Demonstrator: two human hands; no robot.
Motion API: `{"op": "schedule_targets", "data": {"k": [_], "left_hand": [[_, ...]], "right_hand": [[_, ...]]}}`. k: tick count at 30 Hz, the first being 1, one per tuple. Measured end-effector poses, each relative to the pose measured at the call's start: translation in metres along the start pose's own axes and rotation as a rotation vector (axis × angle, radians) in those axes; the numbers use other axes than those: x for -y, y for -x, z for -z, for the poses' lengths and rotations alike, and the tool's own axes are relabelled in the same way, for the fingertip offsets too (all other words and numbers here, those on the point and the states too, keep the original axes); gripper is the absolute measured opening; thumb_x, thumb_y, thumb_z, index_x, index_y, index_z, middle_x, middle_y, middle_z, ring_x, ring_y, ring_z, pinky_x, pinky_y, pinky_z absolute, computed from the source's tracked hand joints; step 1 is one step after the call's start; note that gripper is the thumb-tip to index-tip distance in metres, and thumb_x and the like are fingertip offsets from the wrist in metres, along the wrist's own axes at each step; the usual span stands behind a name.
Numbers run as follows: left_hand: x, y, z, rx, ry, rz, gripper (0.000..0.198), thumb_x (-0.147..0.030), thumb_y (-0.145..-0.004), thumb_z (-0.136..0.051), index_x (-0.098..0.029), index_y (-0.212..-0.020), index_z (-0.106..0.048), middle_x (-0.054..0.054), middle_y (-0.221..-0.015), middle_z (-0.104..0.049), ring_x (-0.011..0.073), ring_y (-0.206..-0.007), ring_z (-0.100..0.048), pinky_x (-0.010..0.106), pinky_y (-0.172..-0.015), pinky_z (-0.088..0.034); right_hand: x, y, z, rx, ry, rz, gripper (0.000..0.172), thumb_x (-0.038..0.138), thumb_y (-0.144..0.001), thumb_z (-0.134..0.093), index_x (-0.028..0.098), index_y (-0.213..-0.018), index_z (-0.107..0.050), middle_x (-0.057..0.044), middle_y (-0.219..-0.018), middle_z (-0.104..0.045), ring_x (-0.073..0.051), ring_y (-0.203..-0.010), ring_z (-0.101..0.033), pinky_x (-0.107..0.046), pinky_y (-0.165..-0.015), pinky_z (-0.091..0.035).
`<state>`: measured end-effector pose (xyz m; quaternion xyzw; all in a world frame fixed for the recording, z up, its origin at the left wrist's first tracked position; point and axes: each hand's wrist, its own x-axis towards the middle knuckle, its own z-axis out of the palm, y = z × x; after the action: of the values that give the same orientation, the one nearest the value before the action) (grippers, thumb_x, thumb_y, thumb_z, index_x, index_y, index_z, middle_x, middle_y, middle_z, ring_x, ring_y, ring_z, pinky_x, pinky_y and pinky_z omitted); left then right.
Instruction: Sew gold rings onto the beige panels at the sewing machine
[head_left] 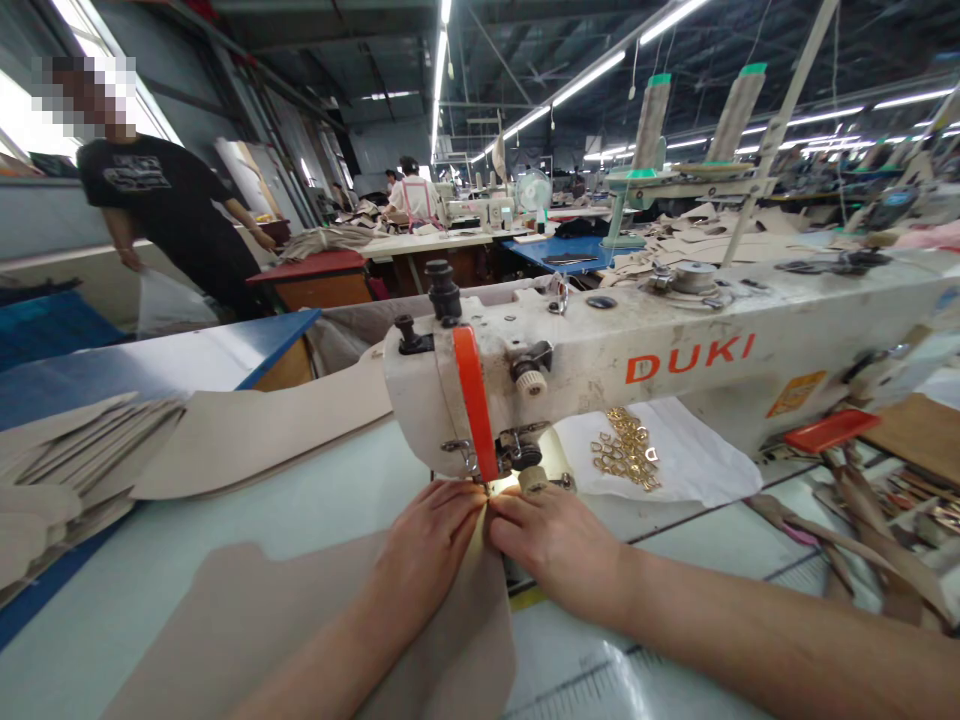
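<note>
A beige leather-like panel [480,620] lies on the pale table under the sewing machine's [570,340] needle area. My left hand [435,535] rests on this panel, its fingers closed together at the panel's far edge beside the presser foot. Just to the right, my right hand [551,540] is closed too, thumb and fingertips pressed together close to the needle. Whatever sits between the right fingertips is too small and hidden to make out. A lamp lights the spot where both sets of fingertips nearly meet.
Gold D-rings [630,450] lie on a white cloth [690,450] under the machine arm. Stacked beige panels [97,450] are at left, with another panel [277,420] behind. Straps [877,540] lie at right. A person [165,200] with a plastic bag stands beyond the table.
</note>
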<state>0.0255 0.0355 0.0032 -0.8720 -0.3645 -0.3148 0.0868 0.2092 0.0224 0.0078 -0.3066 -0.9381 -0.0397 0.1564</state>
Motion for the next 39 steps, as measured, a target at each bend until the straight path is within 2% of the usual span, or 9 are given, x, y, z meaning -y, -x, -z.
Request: {"op": "schedule_targets", "data": {"k": [6,12,21,31,39], "left_hand": [[0.002,0.002,0.000,0.011,0.030,0.050,0.029,-0.026,-0.092,-0.040,-0.018,-0.086,-0.067,0.005,-0.082,-0.071,0.0173,-0.078,-0.065,0.031,-0.074,-0.057],[0.000,0.004,0.003,-0.006,-0.008,0.009,0.031,-0.026,-0.093,-0.039,-0.017,-0.088,-0.068,0.006,-0.084,-0.072,0.0170,-0.082,-0.066,0.031,-0.077,-0.058],[-0.003,0.017,0.007,0.143,-0.027,0.032,0.030,-0.021,-0.092,-0.038,-0.014,-0.104,-0.065,0.009,-0.105,-0.070,0.0189,-0.099,-0.064,0.037,-0.089,-0.056],[-0.004,0.015,0.007,0.190,-0.072,0.032,0.033,-0.024,-0.093,-0.034,-0.016,-0.105,-0.065,0.007,-0.107,-0.070,0.0166,-0.102,-0.065,0.032,-0.092,-0.053],[-0.001,0.012,0.004,0.167,-0.080,0.013,0.036,-0.024,-0.093,-0.033,-0.013,-0.103,-0.066,0.010,-0.105,-0.071,0.0194,-0.099,-0.066,0.034,-0.088,-0.055]], "right_hand": [[0.000,0.000,-0.001,0.000,-0.015,-0.008,0.005,0.020,-0.089,-0.055,0.015,-0.089,-0.057,-0.006,-0.099,-0.063,-0.019,-0.089,-0.055,-0.033,-0.074,-0.041],[0.003,0.002,-0.003,-0.036,-0.009,-0.003,0.007,0.021,-0.089,-0.056,0.014,-0.091,-0.058,-0.006,-0.104,-0.063,-0.020,-0.096,-0.055,-0.032,-0.078,-0.042],[0.004,0.006,0.001,-0.050,-0.022,0.100,0.009,0.022,-0.089,-0.057,0.014,-0.085,-0.059,-0.004,-0.094,-0.065,-0.018,-0.092,-0.055,-0.030,-0.082,-0.041],[0.003,0.004,-0.002,-0.044,-0.016,0.094,0.008,0.020,-0.088,-0.058,0.013,-0.084,-0.058,-0.004,-0.092,-0.064,-0.019,-0.090,-0.056,-0.031,-0.084,-0.042],[0.003,0.002,-0.002,-0.043,-0.003,0.070,0.007,0.019,-0.087,-0.058,0.013,-0.084,-0.058,-0.004,-0.091,-0.064,-0.019,-0.088,-0.057,-0.030,-0.081,-0.044]]}}
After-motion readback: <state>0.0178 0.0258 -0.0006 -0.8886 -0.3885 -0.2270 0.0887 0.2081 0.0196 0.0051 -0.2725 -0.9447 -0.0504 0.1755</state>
